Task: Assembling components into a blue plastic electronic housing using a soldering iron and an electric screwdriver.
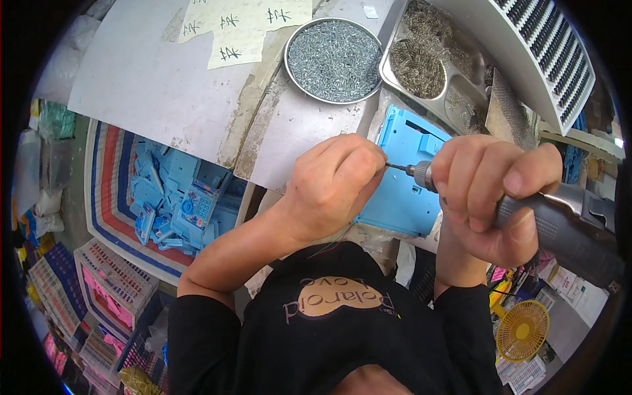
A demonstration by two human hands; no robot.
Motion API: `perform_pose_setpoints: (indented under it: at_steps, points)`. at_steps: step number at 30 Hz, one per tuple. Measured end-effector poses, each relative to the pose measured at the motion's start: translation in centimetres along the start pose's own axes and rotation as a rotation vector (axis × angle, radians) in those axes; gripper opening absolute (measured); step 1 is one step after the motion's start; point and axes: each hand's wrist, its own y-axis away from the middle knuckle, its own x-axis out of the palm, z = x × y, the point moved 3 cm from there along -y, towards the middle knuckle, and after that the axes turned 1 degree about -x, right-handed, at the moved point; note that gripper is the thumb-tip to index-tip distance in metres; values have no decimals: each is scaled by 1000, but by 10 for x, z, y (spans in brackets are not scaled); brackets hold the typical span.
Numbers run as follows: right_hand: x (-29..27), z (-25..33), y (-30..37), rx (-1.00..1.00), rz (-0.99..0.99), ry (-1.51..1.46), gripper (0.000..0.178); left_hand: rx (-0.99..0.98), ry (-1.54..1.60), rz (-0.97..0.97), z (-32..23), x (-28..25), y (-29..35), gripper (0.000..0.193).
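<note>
Blue panel point(398, 207): is lying beneath the hands, at the scuffed worktable's point(158, 85) edge.
Right hand point(484, 191): is gripping a power screwdriver point(569, 237) over the panel.
Left hand point(336, 181): is pressing fingertips together at the bit point(399, 166); anything pinched is hidden.
Screw dish point(334, 60), compartment tray point(431, 105): are sitting beyond the panel.
Striped crate point(108, 197): is holding blue parts point(172, 197), left of the panel.
Yellow fan point(523, 330): is standing right of the panel.

Round yellow fan point(523, 330), marked cream paper point(247, 38), pink pieces point(104, 294)
</note>
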Motion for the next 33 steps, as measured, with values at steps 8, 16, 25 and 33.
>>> perform_pose_setpoints:
  at_steps: [8,16,25,33]
  points:
    - [1,14,2,-13,17,24,22,25,61,-21,-6,2,0,31]
    - [-4,11,11,-1,-22,20,21,-105,54,186,12,-21,-28,34]
    - [14,-2,34,190,-130,-76,25,-74,-721,230,99,-27,-56,10]
    - [30,-15,38,207,-160,94,27,-9,-746,216,107,-14,-61,15]
